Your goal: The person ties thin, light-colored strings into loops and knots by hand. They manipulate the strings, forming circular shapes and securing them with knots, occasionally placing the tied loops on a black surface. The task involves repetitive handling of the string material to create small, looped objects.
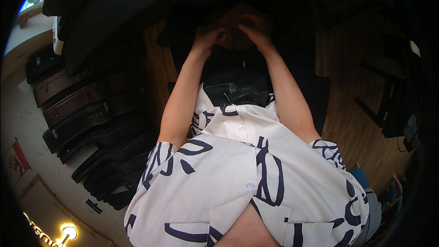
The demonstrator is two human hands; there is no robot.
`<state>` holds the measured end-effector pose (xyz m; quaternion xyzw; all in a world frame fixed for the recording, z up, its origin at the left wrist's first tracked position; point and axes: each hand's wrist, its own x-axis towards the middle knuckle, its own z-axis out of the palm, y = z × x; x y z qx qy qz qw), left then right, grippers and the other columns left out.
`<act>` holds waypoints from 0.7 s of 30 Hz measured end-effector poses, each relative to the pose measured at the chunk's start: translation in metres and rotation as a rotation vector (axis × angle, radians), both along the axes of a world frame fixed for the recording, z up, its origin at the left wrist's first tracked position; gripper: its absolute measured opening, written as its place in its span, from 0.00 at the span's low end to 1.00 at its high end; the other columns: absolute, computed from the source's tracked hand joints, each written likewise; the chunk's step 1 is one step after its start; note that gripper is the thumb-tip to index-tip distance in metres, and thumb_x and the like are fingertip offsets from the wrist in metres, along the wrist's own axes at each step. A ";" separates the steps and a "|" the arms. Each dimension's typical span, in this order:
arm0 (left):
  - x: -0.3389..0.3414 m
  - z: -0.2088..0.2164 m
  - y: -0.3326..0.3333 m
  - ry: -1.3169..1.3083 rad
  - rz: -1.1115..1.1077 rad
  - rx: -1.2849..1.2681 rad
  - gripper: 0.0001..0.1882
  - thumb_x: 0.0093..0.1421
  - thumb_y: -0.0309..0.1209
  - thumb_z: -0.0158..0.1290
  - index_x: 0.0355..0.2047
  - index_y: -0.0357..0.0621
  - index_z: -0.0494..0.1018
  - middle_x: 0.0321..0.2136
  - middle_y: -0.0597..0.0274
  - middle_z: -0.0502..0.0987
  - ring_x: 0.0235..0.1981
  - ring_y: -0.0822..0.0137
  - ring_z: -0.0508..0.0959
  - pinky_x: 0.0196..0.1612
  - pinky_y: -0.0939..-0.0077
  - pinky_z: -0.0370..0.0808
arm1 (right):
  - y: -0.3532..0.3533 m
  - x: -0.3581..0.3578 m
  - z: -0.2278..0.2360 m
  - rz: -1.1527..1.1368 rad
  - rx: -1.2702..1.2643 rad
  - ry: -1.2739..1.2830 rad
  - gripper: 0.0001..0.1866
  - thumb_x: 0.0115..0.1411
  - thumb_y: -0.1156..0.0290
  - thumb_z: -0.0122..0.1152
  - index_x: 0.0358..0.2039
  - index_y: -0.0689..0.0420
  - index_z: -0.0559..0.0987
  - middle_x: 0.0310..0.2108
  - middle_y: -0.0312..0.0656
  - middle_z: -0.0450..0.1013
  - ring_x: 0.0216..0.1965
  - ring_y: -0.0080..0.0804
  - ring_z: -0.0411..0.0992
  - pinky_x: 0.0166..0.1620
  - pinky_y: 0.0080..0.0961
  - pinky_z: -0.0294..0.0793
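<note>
I see both arms reaching out ahead over a dark seat, and the left hand (208, 34) and right hand (252, 29) meet on a brown rounded object (233, 34) that shows between them. It sits in deep shadow at the far edge of a black padded thing (235, 82), perhaps a bag or chair back with a mesh panel, above a wooden floor (352, 110). Both hands look curled with fingers bent onto the brown object's top, the left at its left side, the right at its right; how firmly they close I cannot tell in this dark. I judge the object stiff and smooth, wood or leather by its colour, likely light enough for two hands but apt to slip, so a hold on both sides with thumbs under the rim seems safest. Black and brown cases (77, 105) lie stacked well apart at my left.
</note>
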<state>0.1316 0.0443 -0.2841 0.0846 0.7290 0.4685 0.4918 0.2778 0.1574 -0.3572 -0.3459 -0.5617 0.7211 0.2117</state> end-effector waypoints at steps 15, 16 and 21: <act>0.017 0.027 0.015 -0.259 -0.102 0.181 0.15 0.64 0.33 0.56 0.48 0.38 0.76 0.39 0.58 0.81 0.41 0.68 0.80 0.42 0.80 0.76 | 0.003 -0.001 0.014 -0.007 -0.491 0.452 0.15 0.67 0.58 0.57 0.45 0.55 0.79 0.37 0.36 0.76 0.43 0.27 0.74 0.51 0.28 0.72; 0.017 0.030 0.015 -0.201 -0.132 0.162 0.16 0.65 0.34 0.56 0.49 0.37 0.76 0.40 0.57 0.81 0.42 0.67 0.81 0.42 0.79 0.76 | 0.004 -0.002 0.012 -0.016 -0.498 0.450 0.15 0.67 0.58 0.57 0.45 0.55 0.79 0.38 0.36 0.76 0.43 0.28 0.74 0.51 0.28 0.72; 0.008 0.026 0.011 0.034 -0.146 0.154 0.17 0.63 0.34 0.58 0.49 0.38 0.76 0.41 0.58 0.82 0.40 0.66 0.82 0.40 0.78 0.76 | 0.001 -0.005 0.010 -0.140 -0.632 0.377 0.15 0.68 0.58 0.57 0.48 0.54 0.77 0.43 0.38 0.72 0.46 0.28 0.71 0.53 0.27 0.71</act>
